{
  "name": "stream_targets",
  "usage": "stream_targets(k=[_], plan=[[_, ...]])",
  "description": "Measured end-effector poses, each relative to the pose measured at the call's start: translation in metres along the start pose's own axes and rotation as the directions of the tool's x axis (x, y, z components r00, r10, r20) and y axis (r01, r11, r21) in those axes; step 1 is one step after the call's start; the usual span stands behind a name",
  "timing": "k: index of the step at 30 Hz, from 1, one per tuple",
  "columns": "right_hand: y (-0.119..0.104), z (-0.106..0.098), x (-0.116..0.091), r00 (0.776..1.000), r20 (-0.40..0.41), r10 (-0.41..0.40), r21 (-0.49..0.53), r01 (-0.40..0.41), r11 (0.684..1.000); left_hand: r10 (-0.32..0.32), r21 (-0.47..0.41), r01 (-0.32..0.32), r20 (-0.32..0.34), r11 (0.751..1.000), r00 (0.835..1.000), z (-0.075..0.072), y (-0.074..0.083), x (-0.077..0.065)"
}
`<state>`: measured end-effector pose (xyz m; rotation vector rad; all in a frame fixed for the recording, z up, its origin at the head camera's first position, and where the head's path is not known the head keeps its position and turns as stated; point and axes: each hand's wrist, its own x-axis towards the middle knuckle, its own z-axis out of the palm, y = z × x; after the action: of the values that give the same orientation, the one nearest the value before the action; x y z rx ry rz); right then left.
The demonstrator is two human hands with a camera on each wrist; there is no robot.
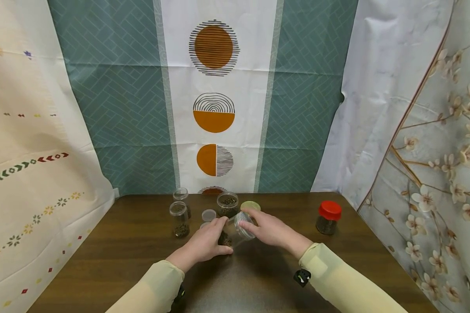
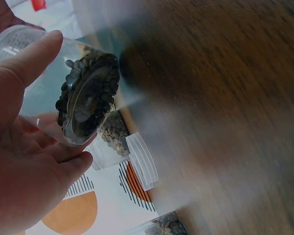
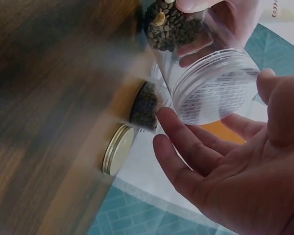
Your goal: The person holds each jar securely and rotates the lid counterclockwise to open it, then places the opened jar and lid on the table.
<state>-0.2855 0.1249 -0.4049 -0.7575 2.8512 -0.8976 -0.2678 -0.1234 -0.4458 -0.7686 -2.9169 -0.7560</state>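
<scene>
Above the middle of the table a clear jar (image 1: pixel 239 230) is held tilted, its mouth end toward the upper right. Small dark seed-like pieces (image 3: pixel 171 29) lie in its bottom end, with a paler piece among them. My left hand (image 1: pixel 204 244) grips the jar round its lower part, thumb on the near side. Thumb and fingers of my right hand (image 1: pixel 267 228) pinch the ridged clear lid (image 3: pixel 218 88) at the mouth end, one on each side. The right wrist view shows printed-looking lines through the lid. Whether the lid is screwed tight I cannot tell.
Two clear jars (image 1: pixel 180 224) stand at the left, one behind the other. Behind the hands are a wide jar (image 1: pixel 228 208) of dark pieces, a small white-lidded container (image 1: pixel 209 215) and a gold lid (image 3: pixel 118 149). A red-lidded jar (image 1: pixel 328 217) stands at the right.
</scene>
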Motion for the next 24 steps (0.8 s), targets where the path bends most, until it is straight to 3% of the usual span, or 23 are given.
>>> stream_targets(k=[24], plan=[[0.001, -0.012, -0.009, 0.982, 0.093, -0.165, 0.075, 0.158, 0.985, 0.019, 0.004, -0.019, -0.005, 1.000, 1.000, 0.000, -0.001, -0.001]])
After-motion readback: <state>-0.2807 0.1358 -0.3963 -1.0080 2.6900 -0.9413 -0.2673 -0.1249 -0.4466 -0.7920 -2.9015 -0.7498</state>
